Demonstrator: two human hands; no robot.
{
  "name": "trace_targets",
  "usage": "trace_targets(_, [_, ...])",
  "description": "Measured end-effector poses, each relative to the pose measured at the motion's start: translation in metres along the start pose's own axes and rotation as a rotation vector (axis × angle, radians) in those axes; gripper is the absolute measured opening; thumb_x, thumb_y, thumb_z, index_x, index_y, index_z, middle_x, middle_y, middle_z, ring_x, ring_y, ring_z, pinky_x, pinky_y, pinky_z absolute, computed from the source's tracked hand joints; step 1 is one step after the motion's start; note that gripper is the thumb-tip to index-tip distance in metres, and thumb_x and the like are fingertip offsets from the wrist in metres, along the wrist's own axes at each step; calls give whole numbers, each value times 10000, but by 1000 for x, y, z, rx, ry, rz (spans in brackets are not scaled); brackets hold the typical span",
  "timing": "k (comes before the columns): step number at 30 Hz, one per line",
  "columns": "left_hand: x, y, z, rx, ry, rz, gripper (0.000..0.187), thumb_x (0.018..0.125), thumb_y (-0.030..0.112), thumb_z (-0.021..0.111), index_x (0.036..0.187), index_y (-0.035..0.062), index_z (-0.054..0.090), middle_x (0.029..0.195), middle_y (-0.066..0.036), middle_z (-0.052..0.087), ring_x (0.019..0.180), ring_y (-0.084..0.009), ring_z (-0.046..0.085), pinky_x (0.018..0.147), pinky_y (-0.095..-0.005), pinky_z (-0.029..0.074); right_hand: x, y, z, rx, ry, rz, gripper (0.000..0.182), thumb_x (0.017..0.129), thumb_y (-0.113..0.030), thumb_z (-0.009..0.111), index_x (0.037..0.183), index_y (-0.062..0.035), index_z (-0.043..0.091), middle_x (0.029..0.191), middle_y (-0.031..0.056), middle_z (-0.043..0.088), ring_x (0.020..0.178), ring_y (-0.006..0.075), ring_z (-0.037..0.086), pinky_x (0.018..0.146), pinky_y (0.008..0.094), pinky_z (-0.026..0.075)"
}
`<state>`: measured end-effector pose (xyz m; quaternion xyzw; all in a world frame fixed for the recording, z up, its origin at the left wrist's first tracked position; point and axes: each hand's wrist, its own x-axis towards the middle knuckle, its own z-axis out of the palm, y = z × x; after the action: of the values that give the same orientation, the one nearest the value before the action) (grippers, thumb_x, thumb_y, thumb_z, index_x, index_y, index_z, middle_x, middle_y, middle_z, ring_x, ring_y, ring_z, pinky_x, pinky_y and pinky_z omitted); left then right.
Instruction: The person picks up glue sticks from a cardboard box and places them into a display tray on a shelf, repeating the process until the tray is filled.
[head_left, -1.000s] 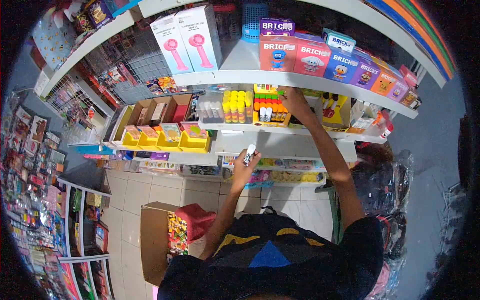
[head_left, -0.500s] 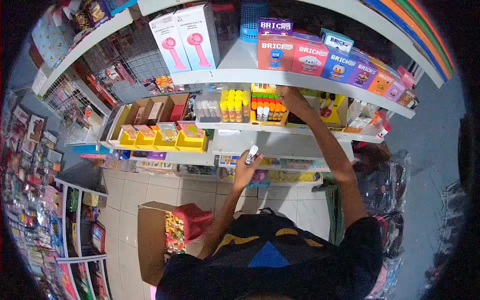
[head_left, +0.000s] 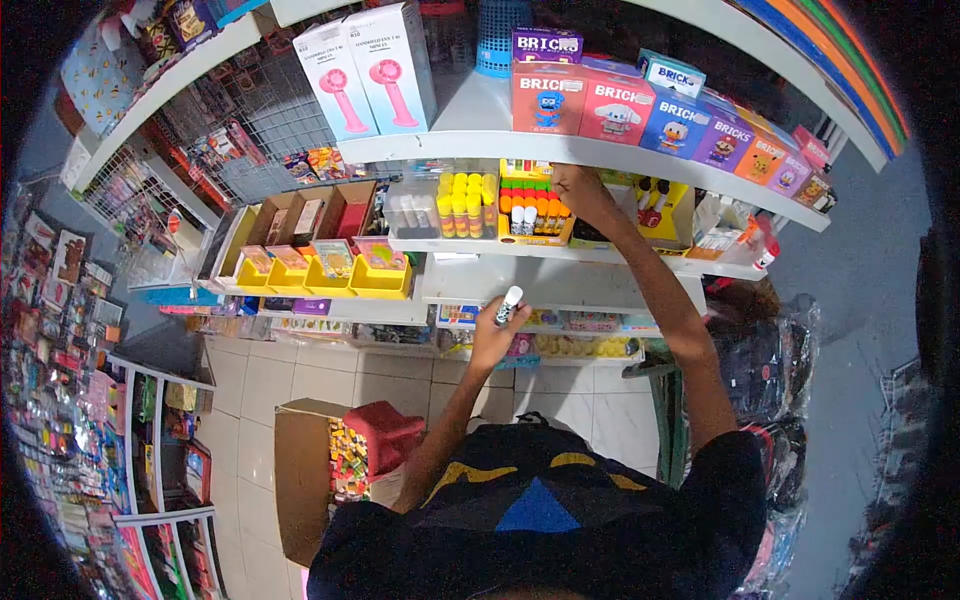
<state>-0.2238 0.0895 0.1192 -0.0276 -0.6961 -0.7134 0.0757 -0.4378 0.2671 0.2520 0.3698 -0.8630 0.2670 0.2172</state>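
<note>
My left hand [head_left: 496, 338] is raised in front of the lower shelf and holds a glue stick [head_left: 509, 304] with a white cap upright. My right hand [head_left: 581, 194] reaches into the middle shelf, resting at the right edge of an orange tray of glue sticks [head_left: 535, 212] with orange and white caps. What its fingers grip is hidden. Yellow-capped sticks [head_left: 464, 207] stand in a clear box just left of that tray.
Boxes marked BRICKS [head_left: 625, 108] and two pink fan boxes [head_left: 365, 70] line the shelf above. Yellow bins [head_left: 325, 275] sit on the shelf at left. A cardboard box [head_left: 310, 475] with small goods and a red stool [head_left: 385, 435] stands on the tiled floor below.
My right hand has shifted slightly left along the middle shelf toward the orange tray. My left hand with the glue stick stays about level.
</note>
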Motion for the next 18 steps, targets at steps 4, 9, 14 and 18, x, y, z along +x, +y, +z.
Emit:
trace_targets(4, [-1,-4,1,-52,5,-28,223,833,222,708,847,22,611,692,36,497,660,-61,443,618,-217,395,0,-4,-3,-1,20,-31,171,704,11,572,644,8,412,617,154,436,573,293,483,550,419,380])
trace_targets(9, [-2,6,1,-7,11,-39,233,832,232,710,836,21,610,676,43,486,648,-56,438,608,-218,395,0,-8,-8,-41,-1,-60,157,723,18,556,663,20,411,625,170,440,595,324,482,576,426,387])
trace_targets(14, [-2,-2,1,-26,7,-23,227,833,226,707,839,19,615,679,45,484,655,-54,440,602,-216,388,-6,-6,0,-112,41,-54,111,741,1,526,671,32,445,653,197,474,654,361,511,623,460,402])
trace_targets(18, [-4,-3,1,-24,5,-43,217,835,218,704,854,19,617,677,47,475,643,-55,430,592,-213,378,-3,-12,2,-170,75,-21,85,745,-12,511,689,38,472,708,227,517,723,393,546,643,483,408])
